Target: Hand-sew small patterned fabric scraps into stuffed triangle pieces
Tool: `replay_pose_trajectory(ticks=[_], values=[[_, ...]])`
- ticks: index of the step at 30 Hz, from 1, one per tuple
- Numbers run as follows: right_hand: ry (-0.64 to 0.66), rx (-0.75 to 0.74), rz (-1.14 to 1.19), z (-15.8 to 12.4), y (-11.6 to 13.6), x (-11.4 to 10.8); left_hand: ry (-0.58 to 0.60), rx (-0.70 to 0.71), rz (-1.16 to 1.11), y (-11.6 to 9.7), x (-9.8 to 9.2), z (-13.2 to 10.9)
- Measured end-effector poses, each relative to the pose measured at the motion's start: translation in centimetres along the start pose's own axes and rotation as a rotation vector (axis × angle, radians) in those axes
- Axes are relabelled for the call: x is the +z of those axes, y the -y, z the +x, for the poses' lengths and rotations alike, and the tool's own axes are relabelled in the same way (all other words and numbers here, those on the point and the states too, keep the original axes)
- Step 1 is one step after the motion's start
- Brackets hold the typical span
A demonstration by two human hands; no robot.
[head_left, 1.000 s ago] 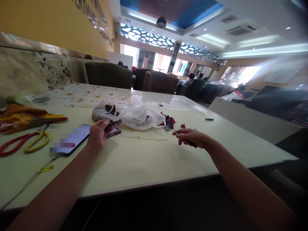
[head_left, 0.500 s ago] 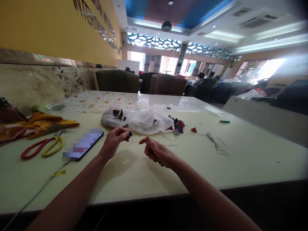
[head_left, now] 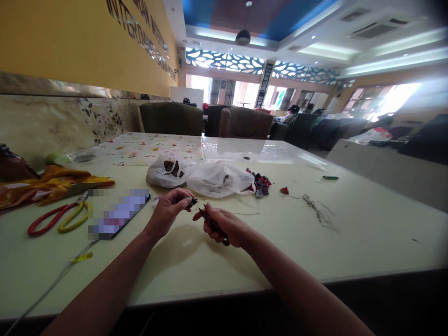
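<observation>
My left hand (head_left: 171,206) pinches a small dark cloth piece (head_left: 192,202) between thumb and fingers, above the table. A thin thread (head_left: 245,213) trails from near it, past my right hand, onto the tabletop. Wrapped in my right hand (head_left: 224,223) is a pair of dark thread snips (head_left: 212,224). Their pointed blades stand apart, close to the thread and the cloth piece. Behind the hands lie two white plastic bags (head_left: 220,178); the left one shows dark patterned contents. Beside them is a heap of small patterned cloth pieces (head_left: 261,183), with a single red one (head_left: 284,190) further right.
On the left lie red-and-yellow-handled scissors (head_left: 47,220), a phone (head_left: 121,217) with a cable, and an orange cloth (head_left: 52,183). To the right are a tangle of threads (head_left: 317,210) and a green object (head_left: 330,178). Chairs (head_left: 171,119) stand beyond the table.
My right hand has shifted slightly left and down, and the snips' blades now show apart near the thread. My left hand still pinches the cloth piece. The view has moved slightly.
</observation>
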State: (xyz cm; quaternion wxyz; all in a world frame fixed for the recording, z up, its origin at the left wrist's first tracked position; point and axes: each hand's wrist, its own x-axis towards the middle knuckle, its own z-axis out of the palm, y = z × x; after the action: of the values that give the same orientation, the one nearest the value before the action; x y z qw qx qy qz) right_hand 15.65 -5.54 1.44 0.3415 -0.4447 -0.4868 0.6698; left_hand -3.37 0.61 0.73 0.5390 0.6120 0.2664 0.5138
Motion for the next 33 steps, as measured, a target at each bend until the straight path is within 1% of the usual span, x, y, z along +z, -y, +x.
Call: replay_pose_trajectory(ticks=[2,6,9,12,15,17,19,22,28,33], values=[[-0.024,-0.041,0.017,0.3,0.2,-0.1,0.012,-0.012,0.022,-0.1,0.1,0.0],[-0.002,-0.125,0.04,0.7,0.5,-0.6,0.052,-0.009,0.036,-0.1,0.1,-0.1],[-0.016,-0.161,0.042,0.7,0.7,-1.0,0.064,-0.027,0.015,0.1,0.1,-0.1],[-0.059,-0.165,0.041,0.6,0.7,-1.3,0.039,-0.075,-0.039,0.4,0.0,-0.1],[-0.076,-0.148,0.055,0.3,0.7,-1.6,-0.033,-0.146,-0.128,0.4,0.1,0.0],[-0.04,-0.098,0.05,0.0,0.7,-1.7,-0.075,-0.18,-0.165,0.4,0.1,0.1],[0.012,-0.043,0.039,-0.1,0.6,-1.7,-0.094,-0.197,-0.174,0.3,0.2,0.1],[0.03,-0.053,0.046,0.1,0.7,-1.5,-0.077,-0.213,-0.171,0.4,0.2,0.1],[-0.049,-0.096,0.02,0.8,1.0,-1.5,-0.03,-0.243,-0.132,0.5,0.0,0.0],[-0.085,-0.119,-0.045,0.7,0.8,-1.5,0.008,-0.244,-0.093,0.4,0.0,0.0]])
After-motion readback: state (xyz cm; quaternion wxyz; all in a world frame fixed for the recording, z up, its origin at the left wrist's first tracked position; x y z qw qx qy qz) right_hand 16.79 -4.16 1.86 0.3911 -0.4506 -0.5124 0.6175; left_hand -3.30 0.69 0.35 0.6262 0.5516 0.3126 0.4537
